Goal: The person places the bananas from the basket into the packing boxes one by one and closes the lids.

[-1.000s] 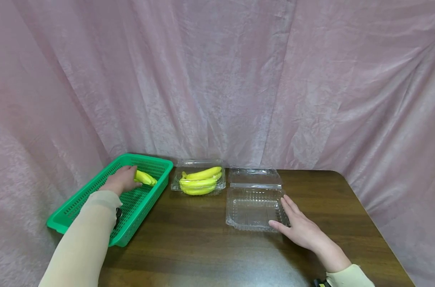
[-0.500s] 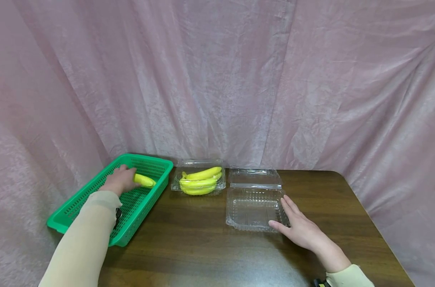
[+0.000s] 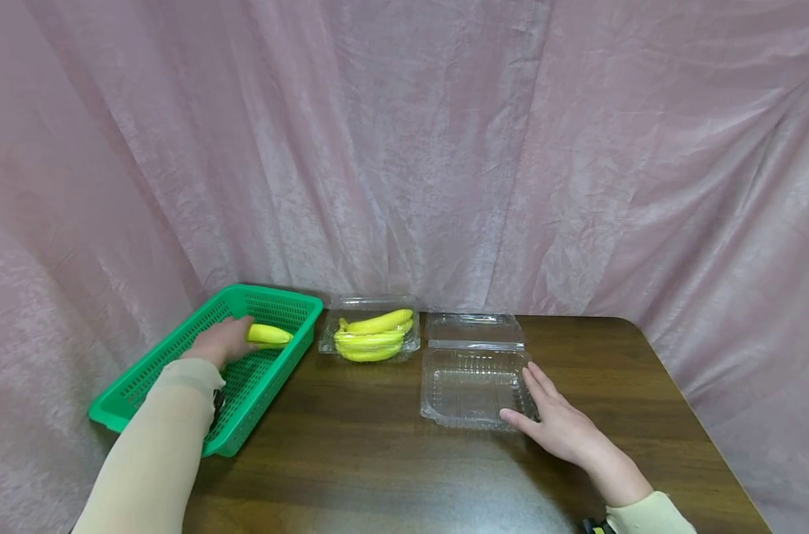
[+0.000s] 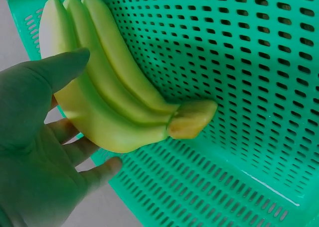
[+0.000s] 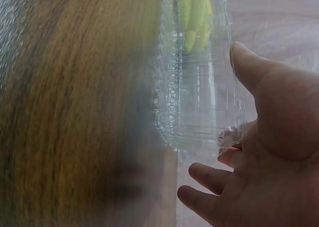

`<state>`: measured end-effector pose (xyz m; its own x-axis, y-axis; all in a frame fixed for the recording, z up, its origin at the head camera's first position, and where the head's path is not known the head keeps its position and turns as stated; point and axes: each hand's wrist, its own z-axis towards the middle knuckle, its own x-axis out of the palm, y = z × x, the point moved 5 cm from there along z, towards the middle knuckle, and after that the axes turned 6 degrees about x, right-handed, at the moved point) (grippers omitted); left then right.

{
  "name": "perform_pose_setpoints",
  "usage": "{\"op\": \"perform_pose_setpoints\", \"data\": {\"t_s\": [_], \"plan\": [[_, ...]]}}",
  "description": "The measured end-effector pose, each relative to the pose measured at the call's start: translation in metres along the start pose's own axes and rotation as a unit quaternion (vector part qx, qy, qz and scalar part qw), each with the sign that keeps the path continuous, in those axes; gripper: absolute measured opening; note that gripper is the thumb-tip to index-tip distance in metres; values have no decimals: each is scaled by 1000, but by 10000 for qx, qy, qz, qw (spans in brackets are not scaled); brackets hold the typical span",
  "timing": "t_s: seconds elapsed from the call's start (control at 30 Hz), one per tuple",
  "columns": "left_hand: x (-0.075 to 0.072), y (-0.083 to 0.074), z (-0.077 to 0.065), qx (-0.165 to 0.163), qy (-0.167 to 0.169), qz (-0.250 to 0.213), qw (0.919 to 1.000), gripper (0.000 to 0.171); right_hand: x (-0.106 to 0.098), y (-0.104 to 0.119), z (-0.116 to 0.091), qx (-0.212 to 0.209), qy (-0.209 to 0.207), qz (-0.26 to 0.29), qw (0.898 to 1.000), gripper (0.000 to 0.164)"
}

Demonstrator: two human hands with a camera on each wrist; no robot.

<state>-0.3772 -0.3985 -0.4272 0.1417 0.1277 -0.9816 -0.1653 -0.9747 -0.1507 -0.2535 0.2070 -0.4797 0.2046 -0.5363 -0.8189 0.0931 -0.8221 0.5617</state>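
Note:
My left hand [image 3: 220,343] reaches into the green slotted basket [image 3: 277,295] at the table's left. It grips a bunch of yellow bananas [image 3: 268,334]. In the left wrist view the thumb lies over the bunch [image 4: 114,102] and the fingers [image 4: 75,150] curl beneath it, just above the basket floor [image 4: 239,87]. My right hand [image 3: 557,426] lies flat on the table with straight fingers along the right front corner of an empty clear clamshell box [image 3: 471,386]. In the right wrist view the thumb [image 5: 254,72] touches its rim [image 5: 194,87].
A second clear box [image 3: 371,335] holding bananas stands between the basket and the empty box. The empty box's lid [image 3: 472,328] lies open behind it. The brown wooden table [image 3: 377,460] ends at pink curtains [image 3: 444,148] at the back and on both sides.
My left hand has turned the banana bunch in the basket, from slanting down to the right to lying nearly level. The right hand has not moved.

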Motion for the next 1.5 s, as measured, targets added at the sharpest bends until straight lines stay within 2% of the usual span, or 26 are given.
{"op": "perform_pose_setpoints", "data": {"t_s": [0.4,0.67,0.87,1.0,1.33,1.5], "plan": [[-4,-7,-11,74,122,-72,9999,59,-2,1,-1,-22,57,13,10000,108],[-4,-4,-17,-12,266,-300,9992,56,-2,1,0,-25,55,-10,10000,108],[-5,-5,-18,-40,328,-334,9989,51,-2,1,0,-18,58,-58,10000,108],[-4,-5,-19,3,348,-265,9990,53,-2,1,0,-9,77,-47,10000,108],[0,-1,-19,-125,184,-136,9997,62,0,-1,0,40,141,22,9999,110],[3,0,-20,-119,15,-235,9997,57,1,-1,0,47,140,36,9999,110]]}}
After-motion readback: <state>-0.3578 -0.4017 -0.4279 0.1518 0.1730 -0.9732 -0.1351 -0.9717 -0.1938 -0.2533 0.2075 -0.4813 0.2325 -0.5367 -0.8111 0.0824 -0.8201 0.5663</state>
